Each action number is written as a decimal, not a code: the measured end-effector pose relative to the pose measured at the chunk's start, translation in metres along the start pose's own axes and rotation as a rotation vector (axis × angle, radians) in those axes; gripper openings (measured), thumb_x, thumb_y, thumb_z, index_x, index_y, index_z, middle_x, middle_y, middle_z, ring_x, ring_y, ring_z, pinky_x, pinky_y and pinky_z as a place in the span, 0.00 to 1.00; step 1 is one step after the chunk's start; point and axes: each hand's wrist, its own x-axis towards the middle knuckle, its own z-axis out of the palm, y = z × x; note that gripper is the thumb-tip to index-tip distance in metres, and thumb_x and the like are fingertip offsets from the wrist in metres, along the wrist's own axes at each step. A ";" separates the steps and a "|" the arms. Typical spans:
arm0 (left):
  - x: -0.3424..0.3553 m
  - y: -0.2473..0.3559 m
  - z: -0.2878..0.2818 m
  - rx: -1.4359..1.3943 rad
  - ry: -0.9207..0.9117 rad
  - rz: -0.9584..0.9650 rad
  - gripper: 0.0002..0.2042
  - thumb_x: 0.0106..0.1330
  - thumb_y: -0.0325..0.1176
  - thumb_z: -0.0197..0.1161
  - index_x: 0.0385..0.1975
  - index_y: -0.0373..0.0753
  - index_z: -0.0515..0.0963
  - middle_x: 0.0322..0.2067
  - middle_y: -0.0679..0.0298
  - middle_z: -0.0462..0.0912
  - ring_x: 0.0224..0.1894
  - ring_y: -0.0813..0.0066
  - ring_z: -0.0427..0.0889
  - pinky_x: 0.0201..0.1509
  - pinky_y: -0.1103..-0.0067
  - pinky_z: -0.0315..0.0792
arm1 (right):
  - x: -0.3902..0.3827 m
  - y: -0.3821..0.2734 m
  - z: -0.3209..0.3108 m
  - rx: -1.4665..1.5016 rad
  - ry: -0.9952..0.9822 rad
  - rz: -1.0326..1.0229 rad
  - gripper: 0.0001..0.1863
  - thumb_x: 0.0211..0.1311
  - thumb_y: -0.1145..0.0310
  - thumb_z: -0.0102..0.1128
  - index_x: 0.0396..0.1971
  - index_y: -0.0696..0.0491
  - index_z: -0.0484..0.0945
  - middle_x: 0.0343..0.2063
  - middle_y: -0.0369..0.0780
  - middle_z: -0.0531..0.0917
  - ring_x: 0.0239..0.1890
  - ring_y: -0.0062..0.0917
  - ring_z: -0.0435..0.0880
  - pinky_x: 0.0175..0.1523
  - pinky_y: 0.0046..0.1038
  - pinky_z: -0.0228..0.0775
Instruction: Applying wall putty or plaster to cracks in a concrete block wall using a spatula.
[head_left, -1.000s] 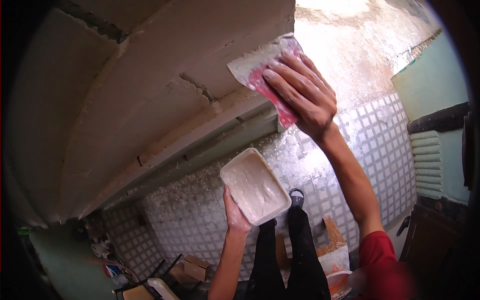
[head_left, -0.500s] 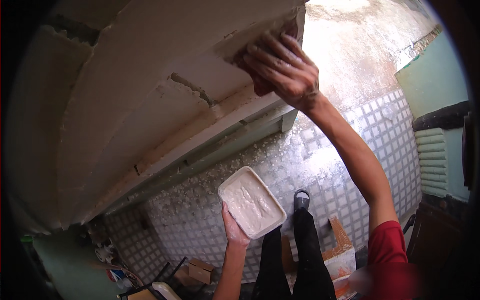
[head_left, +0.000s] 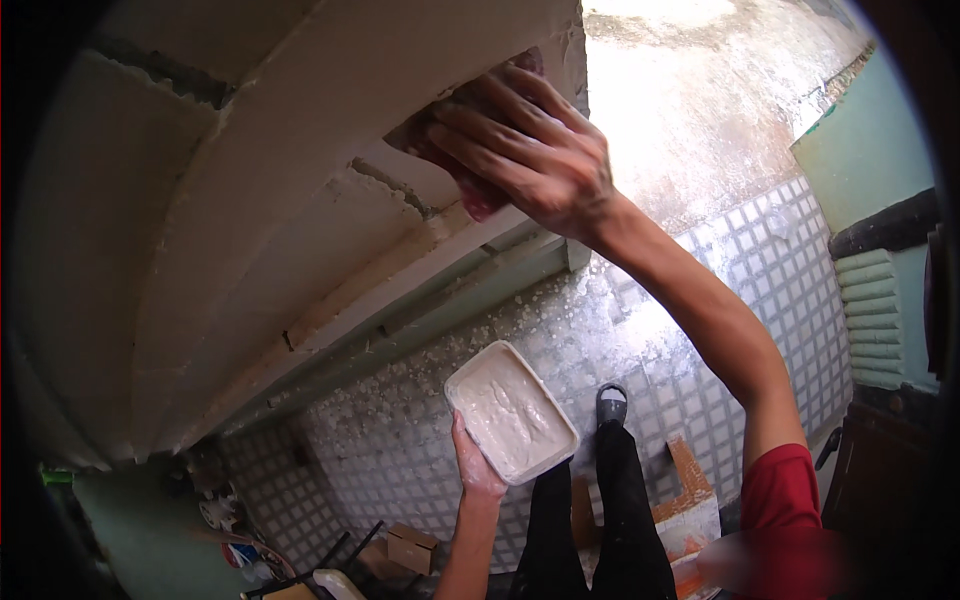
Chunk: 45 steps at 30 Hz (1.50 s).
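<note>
My right hand [head_left: 530,150] is raised to the pale plastered surface [head_left: 290,110], fingers laid over a wide, dark red putty scraper [head_left: 482,198]. The scraper lies against the surface near its right-hand edge; its working edge is partly in shadow and partly under my fingers. Lower down, my left hand [head_left: 477,462] supports a white rectangular tub [head_left: 543,391] from its left side and underneath. Wet off-white putty [head_left: 508,412], ridged on top, lies in the tub. White smears mark my left hand.
Open cracks [head_left: 385,185] and ledges run across the plastered surface. Below is a tiled floor [head_left: 400,430] spattered with white. A cardboard box [head_left: 411,549] sits at the lower left, and a stained orange-and-white object [head_left: 690,510] stands beside my legs. A green wall [head_left: 870,150] rises at right.
My right hand and the scraper have moved left and slightly down along the surface. The tub in my left hand appears slightly lower and farther right.
</note>
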 end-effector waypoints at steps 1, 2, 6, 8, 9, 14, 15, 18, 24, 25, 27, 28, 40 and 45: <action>0.000 -0.001 -0.001 -0.001 0.002 0.000 0.32 0.73 0.57 0.39 0.69 0.41 0.56 0.66 0.59 0.63 0.66 0.59 0.65 0.70 0.64 0.59 | -0.001 -0.002 0.011 -0.003 0.001 0.014 0.21 0.55 0.64 0.61 0.51 0.42 0.81 0.53 0.30 0.82 0.61 0.28 0.76 0.69 0.36 0.64; 0.000 -0.002 -0.002 -0.012 -0.009 0.007 0.32 0.73 0.57 0.38 0.69 0.41 0.56 0.66 0.59 0.64 0.65 0.58 0.66 0.69 0.63 0.61 | -0.004 -0.003 0.020 -0.007 0.001 0.028 0.22 0.54 0.65 0.61 0.52 0.42 0.81 0.53 0.30 0.81 0.61 0.28 0.75 0.69 0.36 0.64; -0.005 0.000 -0.004 -0.055 -0.034 -0.026 0.32 0.73 0.57 0.37 0.68 0.41 0.57 0.65 0.58 0.65 0.64 0.58 0.68 0.69 0.61 0.62 | -0.025 -0.004 0.022 -0.060 -0.102 0.038 0.23 0.52 0.66 0.63 0.52 0.40 0.81 0.54 0.29 0.80 0.62 0.27 0.73 0.69 0.37 0.63; -0.007 -0.001 -0.005 -0.038 -0.013 -0.009 0.32 0.73 0.57 0.37 0.68 0.41 0.57 0.65 0.58 0.65 0.64 0.58 0.68 0.69 0.61 0.63 | -0.035 -0.008 0.014 -0.003 -0.154 0.072 0.22 0.53 0.70 0.66 0.51 0.43 0.81 0.56 0.32 0.79 0.64 0.28 0.72 0.70 0.38 0.62; -0.008 0.000 -0.006 -0.019 0.007 0.003 0.31 0.73 0.57 0.37 0.68 0.41 0.57 0.65 0.58 0.66 0.64 0.58 0.68 0.69 0.61 0.63 | -0.038 -0.011 0.011 0.014 -0.135 0.079 0.20 0.54 0.68 0.64 0.50 0.43 0.81 0.56 0.31 0.79 0.63 0.28 0.73 0.70 0.38 0.63; -0.012 -0.003 -0.021 -0.067 -0.014 -0.025 0.32 0.73 0.57 0.37 0.69 0.41 0.57 0.65 0.57 0.66 0.64 0.57 0.68 0.68 0.60 0.63 | 0.008 -0.028 0.013 0.020 -0.040 0.044 0.18 0.55 0.65 0.62 0.48 0.44 0.82 0.53 0.30 0.81 0.62 0.28 0.74 0.69 0.37 0.63; -0.012 -0.004 -0.022 -0.072 -0.021 -0.035 0.32 0.73 0.57 0.37 0.69 0.41 0.57 0.65 0.57 0.66 0.64 0.57 0.68 0.68 0.60 0.63 | 0.011 -0.028 0.021 -0.007 -0.060 0.031 0.19 0.56 0.66 0.60 0.51 0.43 0.81 0.53 0.30 0.80 0.62 0.28 0.73 0.70 0.36 0.62; -0.014 -0.008 -0.022 -0.078 -0.043 -0.029 0.32 0.73 0.57 0.37 0.69 0.40 0.57 0.65 0.57 0.66 0.64 0.57 0.68 0.69 0.60 0.63 | -0.009 -0.023 0.034 -0.050 -0.144 0.035 0.20 0.57 0.68 0.58 0.52 0.44 0.80 0.54 0.32 0.80 0.62 0.28 0.73 0.71 0.35 0.60; -0.021 -0.006 -0.031 -0.067 0.011 0.001 0.32 0.73 0.57 0.38 0.68 0.40 0.57 0.65 0.59 0.65 0.65 0.59 0.67 0.69 0.63 0.62 | -0.039 -0.038 0.025 0.016 -0.329 0.136 0.21 0.57 0.68 0.58 0.52 0.43 0.79 0.54 0.32 0.80 0.62 0.29 0.73 0.71 0.34 0.61; -0.023 -0.007 -0.030 -0.072 0.011 -0.002 0.32 0.73 0.57 0.38 0.68 0.40 0.57 0.65 0.59 0.65 0.65 0.59 0.67 0.69 0.63 0.62 | -0.034 -0.037 0.023 0.010 -0.273 0.105 0.21 0.57 0.67 0.58 0.53 0.43 0.79 0.54 0.32 0.80 0.62 0.30 0.73 0.70 0.35 0.61; -0.027 -0.008 -0.029 -0.097 0.046 -0.032 0.31 0.73 0.56 0.37 0.68 0.40 0.58 0.65 0.59 0.66 0.65 0.59 0.67 0.69 0.63 0.62 | -0.019 -0.034 0.025 0.005 -0.221 0.070 0.21 0.57 0.67 0.58 0.53 0.43 0.79 0.55 0.33 0.79 0.62 0.30 0.72 0.70 0.35 0.62; -0.028 -0.009 -0.031 -0.100 0.047 -0.032 0.31 0.73 0.56 0.37 0.68 0.40 0.58 0.65 0.59 0.66 0.65 0.59 0.67 0.69 0.63 0.62 | -0.007 -0.033 0.033 -0.004 -0.193 0.037 0.21 0.57 0.66 0.58 0.53 0.43 0.78 0.55 0.33 0.79 0.62 0.31 0.72 0.70 0.36 0.61; -0.036 -0.015 -0.066 -0.154 0.055 -0.126 0.31 0.73 0.57 0.38 0.68 0.41 0.59 0.64 0.59 0.67 0.64 0.59 0.69 0.68 0.64 0.63 | -0.051 -0.024 0.037 0.024 -0.399 0.031 0.20 0.57 0.67 0.60 0.51 0.45 0.79 0.54 0.31 0.80 0.62 0.29 0.73 0.69 0.36 0.63; -0.044 -0.012 -0.079 -0.152 0.035 -0.102 0.31 0.73 0.57 0.36 0.68 0.41 0.58 0.64 0.58 0.66 0.64 0.57 0.69 0.69 0.62 0.63 | -0.026 0.017 0.025 -0.159 -0.182 0.003 0.21 0.58 0.67 0.62 0.53 0.38 0.79 0.55 0.30 0.80 0.61 0.31 0.75 0.69 0.37 0.63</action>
